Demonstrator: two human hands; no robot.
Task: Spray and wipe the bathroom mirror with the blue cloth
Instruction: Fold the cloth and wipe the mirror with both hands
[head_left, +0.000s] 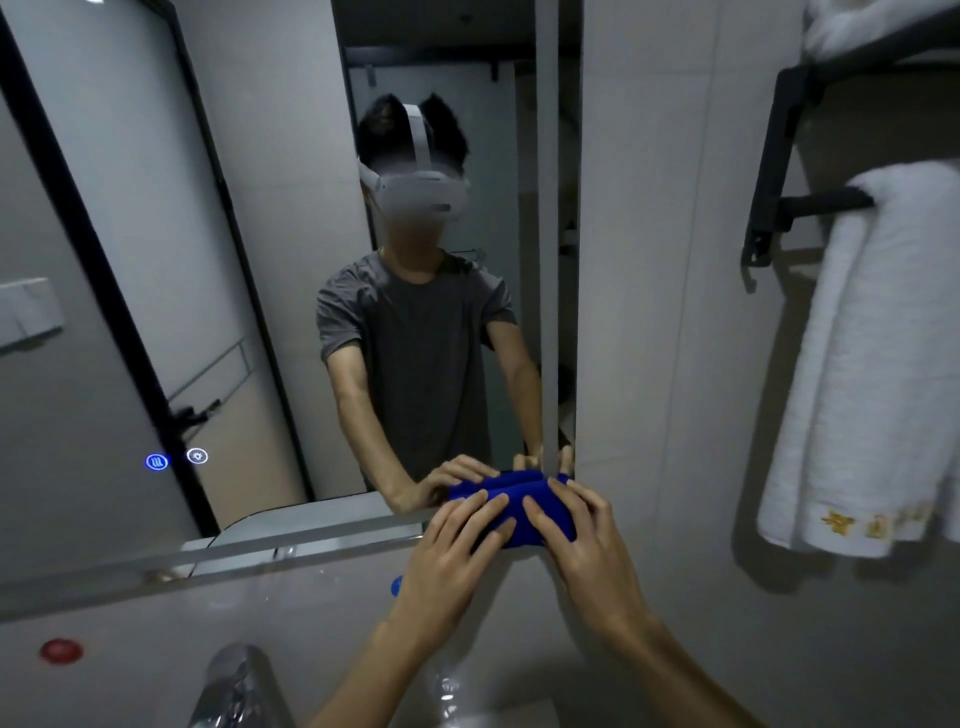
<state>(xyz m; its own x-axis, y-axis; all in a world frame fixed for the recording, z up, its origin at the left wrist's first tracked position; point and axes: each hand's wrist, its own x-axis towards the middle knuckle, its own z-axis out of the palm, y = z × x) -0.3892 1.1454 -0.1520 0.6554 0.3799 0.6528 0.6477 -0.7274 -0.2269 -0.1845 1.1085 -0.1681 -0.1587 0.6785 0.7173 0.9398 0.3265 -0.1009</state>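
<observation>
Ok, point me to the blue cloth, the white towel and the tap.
blue cloth (511, 499): head view, on the bare fold between the two hands.
white towel (862, 374): head view, on the middle of the hanging part.
tap (234, 686): head view, on its shiny metal body at the bottom edge.

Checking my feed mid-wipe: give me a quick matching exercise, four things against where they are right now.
Things:
1. blue cloth
2. white towel
3. red cap
4. lit icons

Places:
A. hanging on the black rail at right
B. on the counter, far left
C. under both hands at the mirror's lower right corner
D. glowing on the mirror glass, lower left

Pairs: 1-C, 2-A, 3-B, 4-D
</observation>
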